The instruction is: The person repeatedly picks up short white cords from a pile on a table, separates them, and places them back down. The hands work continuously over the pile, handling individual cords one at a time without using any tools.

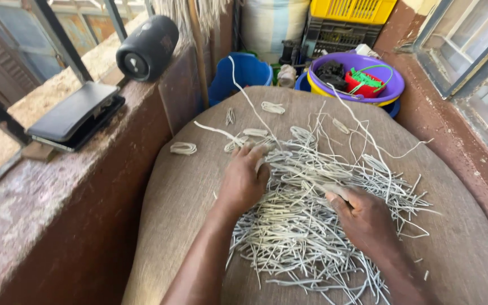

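Note:
A loose heap of pale grey cord pieces (317, 214) lies spread over a brown woven sack surface (193, 226). My left hand (245, 181) rests on the heap's left edge, fingers curled into the strands. On the right side of the heap, my right hand (362, 217) pinches a few strands near its thumb. Small coiled bundles of cord (183, 148) lie apart on the sack beyond the heap, another coiled bundle (273, 107) farther back. One long strand (244, 90) trails toward the back.
A reddish ledge (57, 186) runs along the left, bearing a black cylindrical speaker (147, 48) and a flat black case (75, 116). Behind the sack stand a blue bucket (247, 73), a purple basin (362, 76) with red and green items, and a yellow crate (352, 10). A wall (458, 147) closes the right.

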